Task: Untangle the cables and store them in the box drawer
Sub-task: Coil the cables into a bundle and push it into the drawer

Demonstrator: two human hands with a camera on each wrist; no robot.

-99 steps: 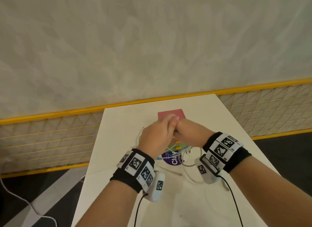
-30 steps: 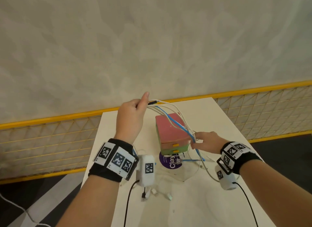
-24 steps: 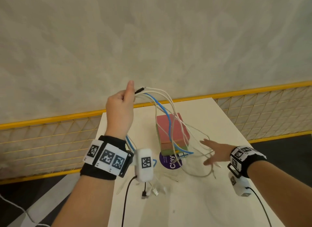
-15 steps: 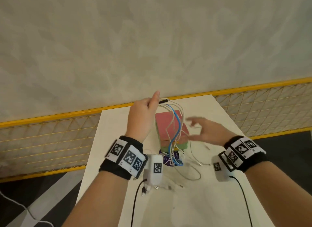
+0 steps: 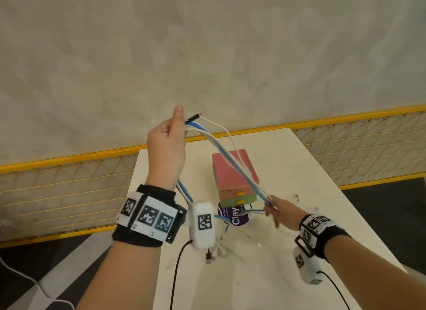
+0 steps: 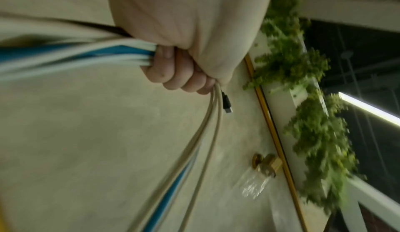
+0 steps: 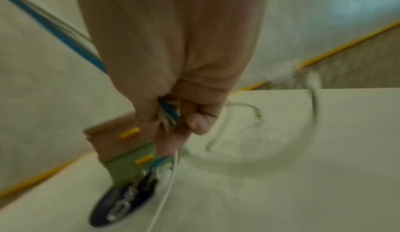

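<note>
My left hand (image 5: 169, 136) is raised above the table and grips a bundle of white and blue cables (image 5: 227, 158) near their plug ends; a black plug (image 5: 193, 117) sticks out past the thumb. The left wrist view shows the fingers (image 6: 173, 75) curled round the cables (image 6: 86, 54). The bundle runs taut down across the pink and green drawer box (image 5: 232, 178) to my right hand (image 5: 275, 211), which pinches the cables (image 7: 167, 114) low beside the box (image 7: 112, 143). Both drawers look closed, with yellow handles (image 5: 240, 194).
A purple round lid (image 5: 235, 216) marked "Clay" lies in front of the box. Loose cable ends (image 5: 213, 255) hang onto the white table (image 5: 299, 166) near my left wrist. A yellow mesh fence (image 5: 359, 146) runs behind the table. Dark floor lies on both sides.
My left hand has lifted the cable ends higher. My right hand moved from open above the box down to its right side and took hold of the bundle, pulling it taut.
</note>
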